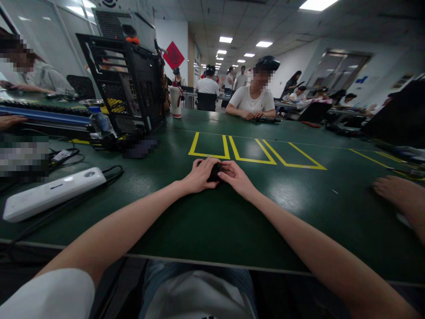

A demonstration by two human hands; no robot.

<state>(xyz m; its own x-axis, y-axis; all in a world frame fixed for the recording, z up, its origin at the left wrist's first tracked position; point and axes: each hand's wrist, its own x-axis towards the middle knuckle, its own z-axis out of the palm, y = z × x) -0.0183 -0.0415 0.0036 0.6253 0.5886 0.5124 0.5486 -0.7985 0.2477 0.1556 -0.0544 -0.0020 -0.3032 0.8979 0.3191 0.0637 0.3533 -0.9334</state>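
Observation:
Between my two hands, low over the green table [212, 226], is a small black rounded object [214, 172], shaped much like a computer mouse. My left hand [203, 174] wraps over its left side and top, the fingers curled round it. On the other side my right hand [235, 177] has its thumb and fingertips closed against the object's right edge. The fingers cover much of it, so its full outline and underside are hidden. Both hands are just on the near side of the yellow tape outlines [212, 156].
At left lie a white power strip [55, 193] and black cables. Behind them stand a clear bottle [101, 122] and an open black computer case [133, 84]. A white cup [175, 102] is farther back. Another person's hand [396, 190] rests at right; a person [254, 93] sits opposite.

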